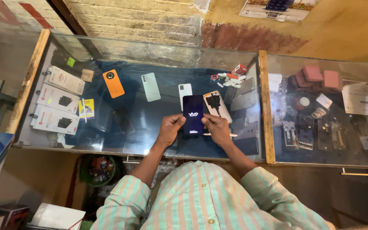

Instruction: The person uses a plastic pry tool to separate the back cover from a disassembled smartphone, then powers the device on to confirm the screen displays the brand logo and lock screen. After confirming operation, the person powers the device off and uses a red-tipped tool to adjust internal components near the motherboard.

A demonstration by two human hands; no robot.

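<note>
A dark smartphone (192,111) with its screen lit lies face up on the glass counter top (158,140). My left hand (170,129) grips its left edge and my right hand (217,129) grips its right edge. Just right of the phone lies an opened phone (219,107) with its back removed and inner parts showing. A thin pale stick-like tool (233,135) lies under my right hand.
Inside the glass case sit an orange phone (113,83), a pale green phone (150,87), a white phone (185,92), boxed accessories (58,99) at left and small parts (231,79). The right compartment (320,123) holds phone parts and pink blocks. A wooden divider (266,106) separates them.
</note>
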